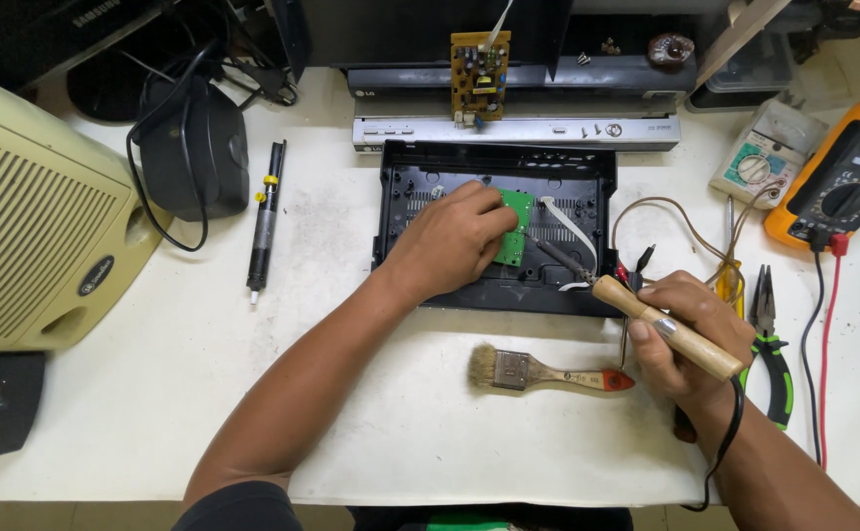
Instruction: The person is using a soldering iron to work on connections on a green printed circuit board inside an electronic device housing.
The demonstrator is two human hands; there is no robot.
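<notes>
The black plastic chassis lies open on the white bench, at twelve o'clock from the person. Inside it sits a small green circuit board, and the left hand lies over that board's left part, fingers curled together and pressing down on it. The right hand, at four o'clock from the board, has its fingers wrapped tight about the wooden handle of a soldering iron, whose dark shaft runs toward ten o'clock, the tip reaching the board's right edge.

The main risk is heat: the tip lies close to the left fingertips, so a slip of either hand could burn skin. The white ribbon cable, at three o'clock from the board, and the plastic chassis wall could also scorch if the shaft leaned against them. The iron's black cord hangs over the bench edge at the wrist; a snag there would jerk the tip. Holding the tip too long could probably lift a pad.

The joint being worked is hidden: the left hand covers much of the board, and the tip is too small to tell whether it touches. A flat paintbrush lies at six o'clock from the chassis, green-handled pliers at three o'clock from the right hand. The orange multimeter is cut off at the frame's right edge.
</notes>
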